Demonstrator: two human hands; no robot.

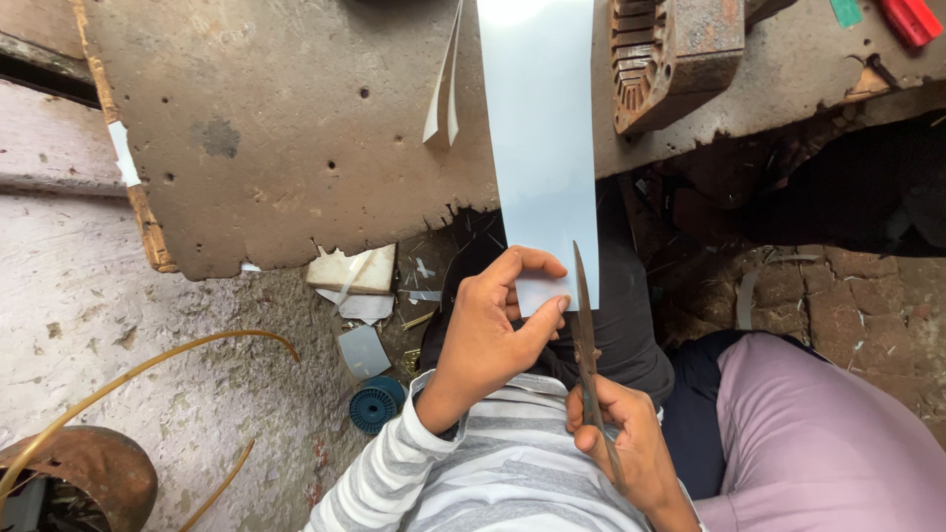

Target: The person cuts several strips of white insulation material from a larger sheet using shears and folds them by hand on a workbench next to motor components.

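— Head view first: where is the long pale-blue strip of smooth thin sheet [540,128]?

— Centre of the frame. Its long axis runs from the top edge down to the middle, near end toward the person, far part lying on the worn, pitted brown table [286,128].

— Who has it?

— The left hand [490,330]: fingers pinched on the strip's lower edge, thumb beneath. The right hand [621,433], lower centre, is clenched around the handles of dark, slim metal scissors [587,340].

— Which way do the scissors point?

— Up the frame, tips beside the strip's right edge, blades nearly together.

— Anything else?

— A rusty ribbed metal block [675,54] upper right on the table, a blue plastic spool [374,404] on the rough floor, and a curved yellowish wire [148,369] lower left.
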